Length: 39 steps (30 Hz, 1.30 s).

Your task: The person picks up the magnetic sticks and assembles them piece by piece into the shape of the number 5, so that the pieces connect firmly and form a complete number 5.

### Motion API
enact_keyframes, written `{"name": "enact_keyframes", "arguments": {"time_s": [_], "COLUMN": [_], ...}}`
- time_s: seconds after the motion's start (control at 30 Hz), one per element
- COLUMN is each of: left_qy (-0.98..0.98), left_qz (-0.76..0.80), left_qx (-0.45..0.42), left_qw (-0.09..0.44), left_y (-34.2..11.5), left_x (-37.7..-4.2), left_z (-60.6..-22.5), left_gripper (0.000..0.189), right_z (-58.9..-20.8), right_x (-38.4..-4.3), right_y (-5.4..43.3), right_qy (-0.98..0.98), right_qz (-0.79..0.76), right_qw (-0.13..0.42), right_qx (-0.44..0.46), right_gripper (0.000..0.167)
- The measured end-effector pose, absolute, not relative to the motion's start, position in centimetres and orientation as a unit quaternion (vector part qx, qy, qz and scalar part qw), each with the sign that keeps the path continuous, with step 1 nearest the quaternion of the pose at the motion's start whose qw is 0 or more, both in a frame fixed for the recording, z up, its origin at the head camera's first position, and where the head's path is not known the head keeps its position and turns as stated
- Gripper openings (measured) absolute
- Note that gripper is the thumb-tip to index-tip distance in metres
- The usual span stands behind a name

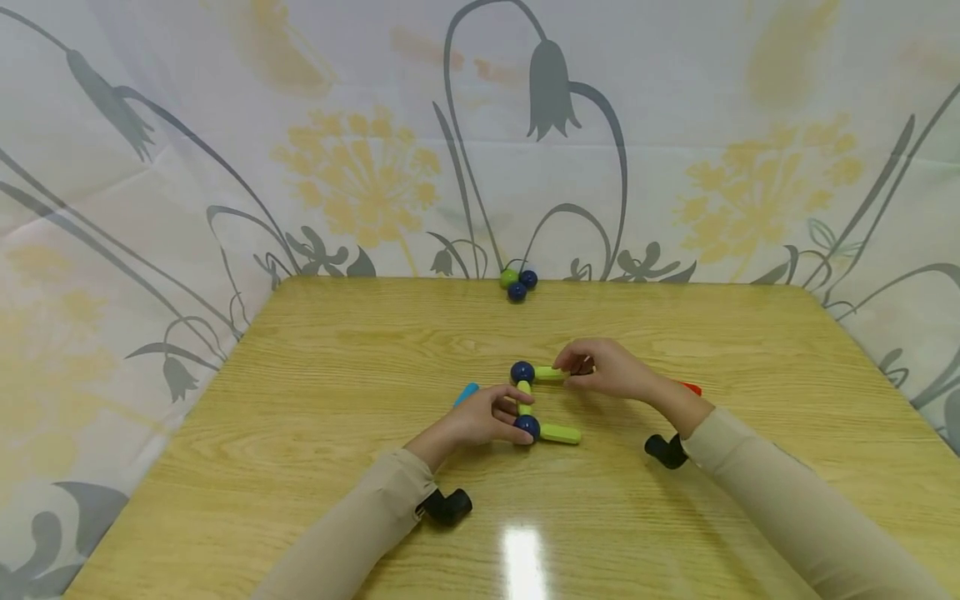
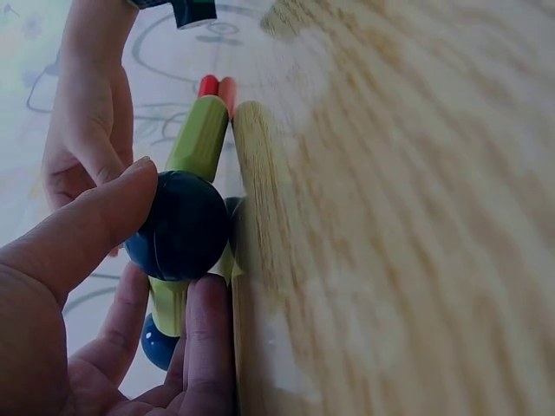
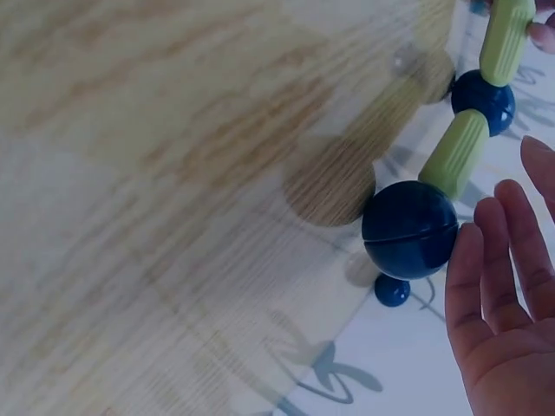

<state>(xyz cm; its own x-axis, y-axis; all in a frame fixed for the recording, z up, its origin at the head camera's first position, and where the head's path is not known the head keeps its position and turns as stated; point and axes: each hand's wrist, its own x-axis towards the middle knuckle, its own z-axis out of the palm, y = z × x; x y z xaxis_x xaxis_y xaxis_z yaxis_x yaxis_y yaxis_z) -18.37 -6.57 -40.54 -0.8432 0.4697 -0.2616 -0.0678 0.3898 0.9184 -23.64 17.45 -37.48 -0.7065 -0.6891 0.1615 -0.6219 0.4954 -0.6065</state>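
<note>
A construction of light green rods and dark blue balls lies on the table, a linking rod (image 1: 525,400) between two balls. My left hand (image 1: 480,417) grips the near blue ball (image 2: 180,225) with thumb and fingers. A green rod (image 1: 561,434) points right from that ball. Another rod (image 1: 550,373) runs right from the far blue ball (image 1: 522,372) to a third blue ball (image 3: 410,230), mostly hidden by my right hand in the head view. My right hand (image 1: 607,369) is beside this third ball, its fingers (image 3: 468,277) fairly straight, one fingertip at the ball's side.
A green ball (image 1: 509,278) and two blue balls (image 1: 517,292) sit at the table's back edge. Part of a blue rod (image 1: 467,393) shows behind my left hand, and a red rod tip (image 1: 692,388) beyond my right wrist. A patterned cloth (image 1: 495,167) hangs behind.
</note>
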Motion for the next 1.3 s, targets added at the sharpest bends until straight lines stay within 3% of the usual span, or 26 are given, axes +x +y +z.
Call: {"name": "enact_keyframes", "arguments": {"time_s": [1.3], "left_qy": [0.793], "left_qz": [0.540], "left_qx": [0.137], "left_qw": [0.244], "left_y": [-7.0], "left_x": [-18.1], "left_z": [-40.6], "left_gripper": [0.044], "right_z": [-37.0], "right_x": [-29.9], "right_y": [16.6], "right_qy": [0.876], "right_qz": [-0.308], "right_qw": [0.050], "right_qx": [-0.369], "right_gripper": [0.021]}}
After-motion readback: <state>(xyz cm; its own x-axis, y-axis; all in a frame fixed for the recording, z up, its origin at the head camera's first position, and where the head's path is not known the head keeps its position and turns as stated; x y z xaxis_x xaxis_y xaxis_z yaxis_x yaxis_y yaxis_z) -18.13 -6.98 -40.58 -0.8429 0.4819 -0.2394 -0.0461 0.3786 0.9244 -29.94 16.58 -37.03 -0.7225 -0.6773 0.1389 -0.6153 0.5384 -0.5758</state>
